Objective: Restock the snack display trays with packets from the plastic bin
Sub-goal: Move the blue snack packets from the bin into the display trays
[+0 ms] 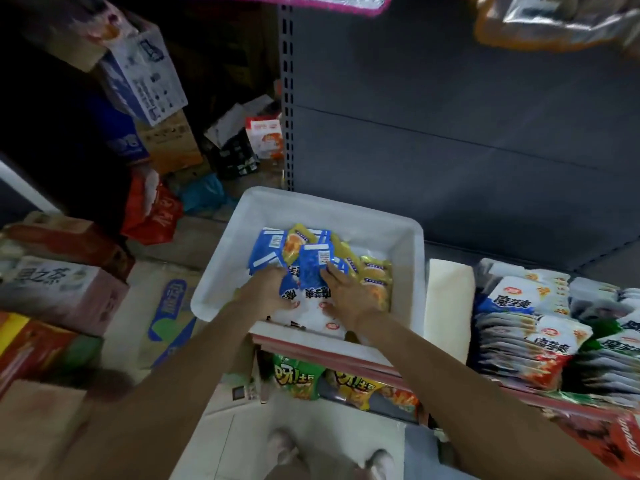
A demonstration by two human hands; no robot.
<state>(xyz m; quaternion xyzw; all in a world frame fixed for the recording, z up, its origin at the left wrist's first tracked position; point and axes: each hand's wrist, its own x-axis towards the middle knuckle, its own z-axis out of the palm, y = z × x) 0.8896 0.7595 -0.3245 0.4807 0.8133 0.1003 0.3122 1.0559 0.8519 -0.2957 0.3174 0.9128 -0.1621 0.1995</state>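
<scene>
I see both hands in white bin (221, 282) | left hand (266, 289) seemingly gripping, right hand (346, 292) flat-fingered, flanking blue packets (311, 271).

Plastic bin (225, 271) sits on the shelf, packets (311, 268) inside, both hands in it. Stocked display trays (450, 306) to its right. Cartons (62, 292) stacked left. More snack bags (298, 379) on the shelf below.

"魔辣" on blue-white packets (509, 299); "茶" on the pink carton (62, 289).
</scene>
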